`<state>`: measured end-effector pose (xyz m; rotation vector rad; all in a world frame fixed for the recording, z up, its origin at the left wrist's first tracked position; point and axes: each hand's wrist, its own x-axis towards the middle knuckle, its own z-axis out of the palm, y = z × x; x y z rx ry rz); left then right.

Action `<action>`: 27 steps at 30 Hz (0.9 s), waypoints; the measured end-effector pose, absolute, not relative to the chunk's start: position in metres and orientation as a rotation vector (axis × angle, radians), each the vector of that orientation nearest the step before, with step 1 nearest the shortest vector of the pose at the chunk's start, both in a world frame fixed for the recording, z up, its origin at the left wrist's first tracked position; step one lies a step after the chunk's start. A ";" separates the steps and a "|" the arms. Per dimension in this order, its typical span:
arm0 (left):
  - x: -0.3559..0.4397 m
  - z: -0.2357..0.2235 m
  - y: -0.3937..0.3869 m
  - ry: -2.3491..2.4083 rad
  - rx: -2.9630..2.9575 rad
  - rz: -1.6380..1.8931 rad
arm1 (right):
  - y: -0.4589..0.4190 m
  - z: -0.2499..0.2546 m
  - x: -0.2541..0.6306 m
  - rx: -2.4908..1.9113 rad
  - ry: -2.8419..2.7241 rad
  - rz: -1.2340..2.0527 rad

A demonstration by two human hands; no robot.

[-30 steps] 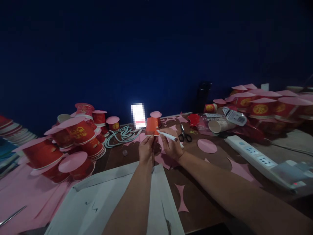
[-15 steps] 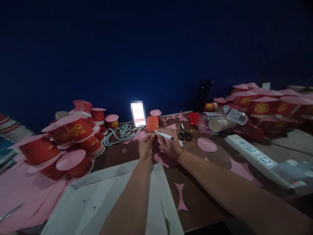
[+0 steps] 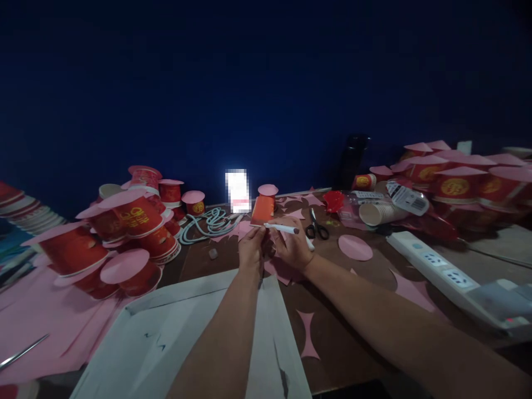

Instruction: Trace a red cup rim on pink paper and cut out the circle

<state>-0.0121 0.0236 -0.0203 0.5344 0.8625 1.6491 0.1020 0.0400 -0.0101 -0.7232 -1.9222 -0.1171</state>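
Note:
In the head view, my left hand pinches the lower rim of an orange-red paper cup, which is upside down and slightly tilted. My right hand is closed around a white marker pen, its tip close to the cup's rim. Whether the tip touches the cup I cannot tell. A white end shows behind the right hand's palm. Just behind the held cup stands a small red cup topped with a pink paper disc. Black-handled scissors lie to the right of my right hand.
Red cups with pink discs crowd the left and the right. A white box lid lies under my forearms. Around are pink paper scraps, a coiled cable, a bright phone screen and a power strip.
The pen tip has shifted left and down along the cup toward its rim, and the pen lies flatter. The cup is tilted slightly more. The view has moved a little.

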 end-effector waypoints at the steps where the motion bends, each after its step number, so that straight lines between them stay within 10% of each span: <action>1: -0.013 -0.019 0.024 0.850 0.496 1.668 | 0.040 -0.010 0.103 -0.729 -1.892 -0.110; 27: -0.016 -0.013 0.022 0.826 0.373 1.678 | 0.044 -0.011 0.107 -0.735 -1.911 -0.065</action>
